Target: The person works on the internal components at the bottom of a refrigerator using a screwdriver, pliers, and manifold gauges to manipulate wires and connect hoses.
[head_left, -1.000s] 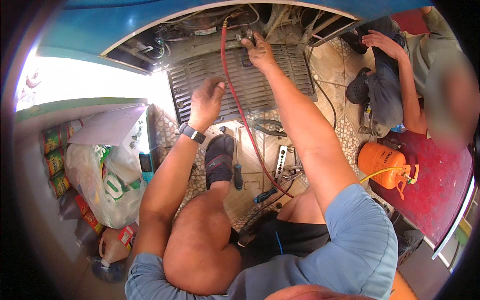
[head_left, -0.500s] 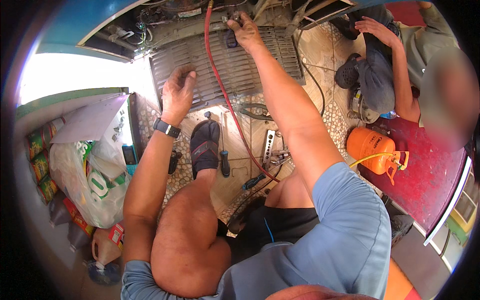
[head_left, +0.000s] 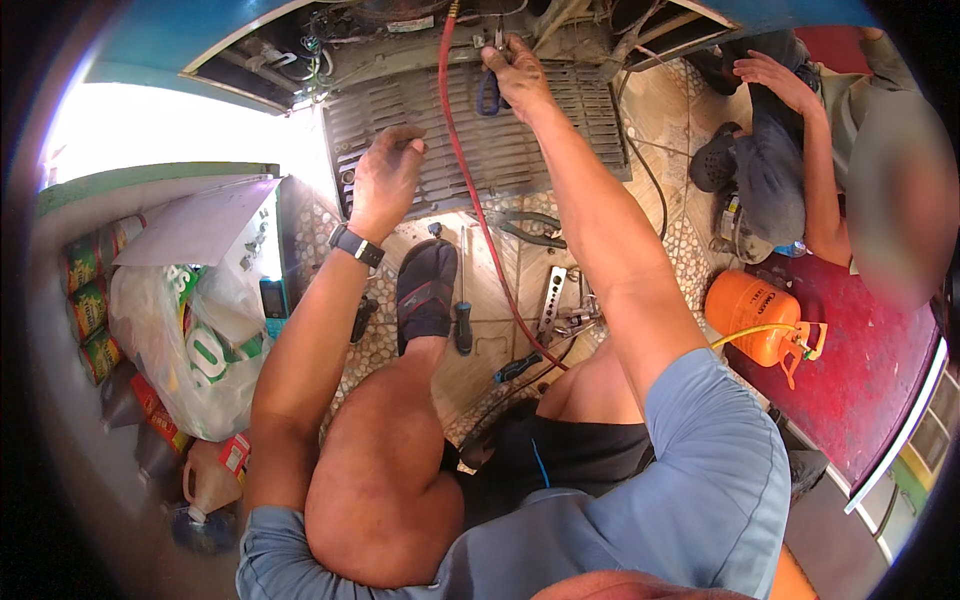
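My right hand (head_left: 520,82) is closed on pliers with dark blue handles (head_left: 488,94). Their metal jaws point up into the open base of the blue cabinet (head_left: 150,40), among pipes and wires. What the jaws touch is too small to make out. Over the left part of a dusty slatted grille (head_left: 440,165), my left hand (head_left: 388,185) is held with loosely bent fingers, thumb a little apart, and nothing visible in it. A red hose (head_left: 462,165) runs down between my hands from the cabinet.
Near my foot lie a screwdriver (head_left: 463,328), large pliers (head_left: 530,228) and a perforated metal bar (head_left: 551,300). An orange gas cylinder (head_left: 752,308) with a yellow hose lies on the right. A co-worker's hand (head_left: 778,82) is beyond it. At left stands a plastic bag (head_left: 185,350).
The whole view has shifted slightly, so everything sits further right. The blue handles show more clearly below my right hand. My left hand keeps about the same place over the grille.
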